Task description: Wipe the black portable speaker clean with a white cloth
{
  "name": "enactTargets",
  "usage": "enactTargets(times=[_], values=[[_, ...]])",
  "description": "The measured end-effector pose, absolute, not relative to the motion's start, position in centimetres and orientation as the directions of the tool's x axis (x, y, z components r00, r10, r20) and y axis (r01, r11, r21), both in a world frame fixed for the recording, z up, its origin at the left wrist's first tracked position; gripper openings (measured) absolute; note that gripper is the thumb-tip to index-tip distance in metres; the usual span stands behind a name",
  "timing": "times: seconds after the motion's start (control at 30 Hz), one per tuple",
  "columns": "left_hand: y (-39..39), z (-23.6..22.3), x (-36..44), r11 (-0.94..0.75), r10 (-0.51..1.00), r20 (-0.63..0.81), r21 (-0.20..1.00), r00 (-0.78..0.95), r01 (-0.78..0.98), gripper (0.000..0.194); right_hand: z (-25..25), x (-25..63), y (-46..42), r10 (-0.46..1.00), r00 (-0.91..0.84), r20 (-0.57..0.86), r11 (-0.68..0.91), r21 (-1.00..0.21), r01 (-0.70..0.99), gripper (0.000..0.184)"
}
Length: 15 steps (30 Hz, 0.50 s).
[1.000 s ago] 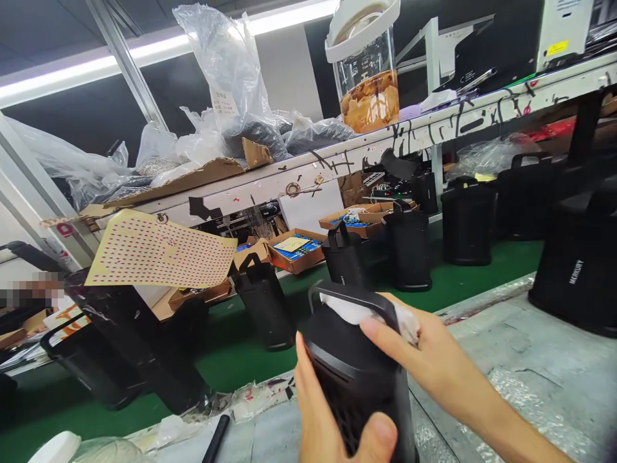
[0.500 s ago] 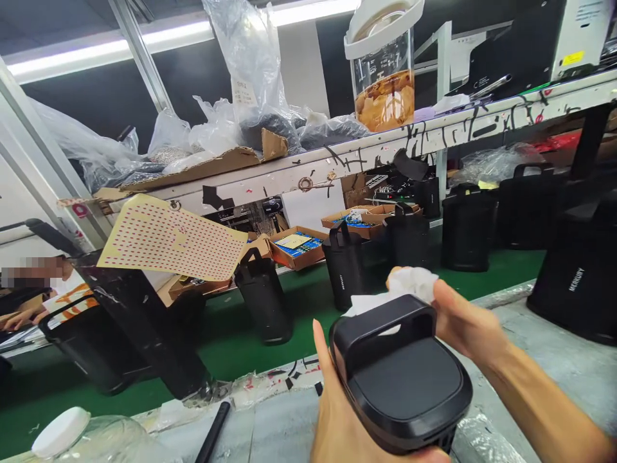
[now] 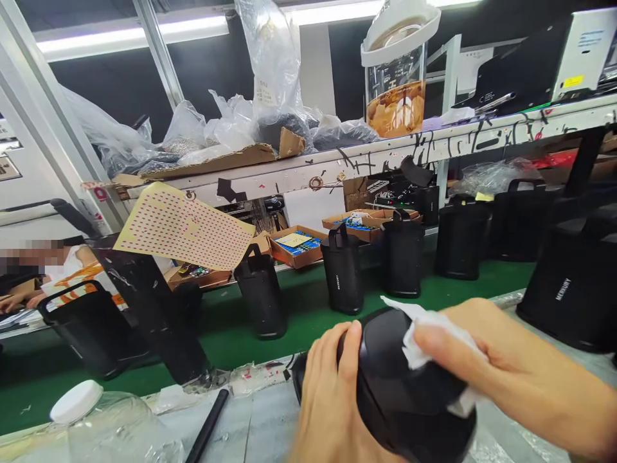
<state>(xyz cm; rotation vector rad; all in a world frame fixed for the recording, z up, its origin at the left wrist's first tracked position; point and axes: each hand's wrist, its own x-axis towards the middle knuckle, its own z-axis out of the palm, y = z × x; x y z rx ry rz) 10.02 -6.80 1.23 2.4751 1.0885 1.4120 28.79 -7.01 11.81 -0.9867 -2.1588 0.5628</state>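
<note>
In front of me a black portable speaker [image 3: 385,392] is tilted over, its smooth dark surface facing up. My left hand [image 3: 332,392] wraps round its near left side, fingers gripping the body. A crumpled white tissue [image 3: 434,334] is pinched in my right hand [image 3: 475,354], which presses it on the speaker's surface. Part of the tissue sticks out below that hand. The speaker's far and lower sides are hidden by my hands and the frame edge.
Several black speakers with handles, such as one [image 3: 343,270], stand along the green belt [image 3: 303,302]. A yellow sticker sheet [image 3: 186,225] hangs at left. At the lower left are a clear jar [image 3: 116,424] and a black bar [image 3: 207,424]. A person sits far left.
The speaker has turned so its handle and recessed top no longer show. My right hand has brought the tissue down onto it, and my left hand has shifted over its side.
</note>
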Motion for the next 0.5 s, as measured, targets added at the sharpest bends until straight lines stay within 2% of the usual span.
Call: enactTargets(times=[0.03,0.1,0.17,0.3,0.37,0.43,0.5], values=[[-6.1,1.2,8.9,-0.773,0.578,0.73,0.346,0.365,0.531,0.124,11.8,29.1,-6.9,0.759,-0.586,0.284,0.596,-0.664,0.451,0.049],[-4.5,1.3,6.9,-0.823,0.457,0.747,0.148,0.483,0.549,0.124,11.5,29.3,-6.4,0.667,-0.739,0.095,0.594,-0.666,0.451,0.038],[-3.1,1.1,5.3,-0.836,0.392,0.744,0.044,0.54,0.547,0.124,11.0,28.7,-5.6,0.631,-0.774,0.039,0.62,-0.625,0.474,0.037],[-1.3,0.3,3.6,-0.829,0.428,0.758,0.112,0.492,0.548,0.122,10.4,26.2,-3.9,0.658,-0.733,0.172,0.648,-0.626,0.435,0.04],[-0.7,-0.3,2.9,-0.813,0.434,0.771,0.112,0.466,0.571,0.116,10.1,25.1,-3.3,0.644,-0.725,0.245,0.696,-0.58,0.423,0.042],[0.0,-1.0,2.1,-0.793,0.429,0.786,0.091,0.446,0.602,0.105,9.3,23.9,-2.7,0.598,-0.732,0.327,0.779,-0.453,0.434,0.045],[0.9,-2.2,1.3,-0.749,0.465,0.783,0.099,0.413,0.655,0.098,7.6,22.5,-1.6,0.539,-0.747,0.39,0.842,-0.236,0.485,0.044]])
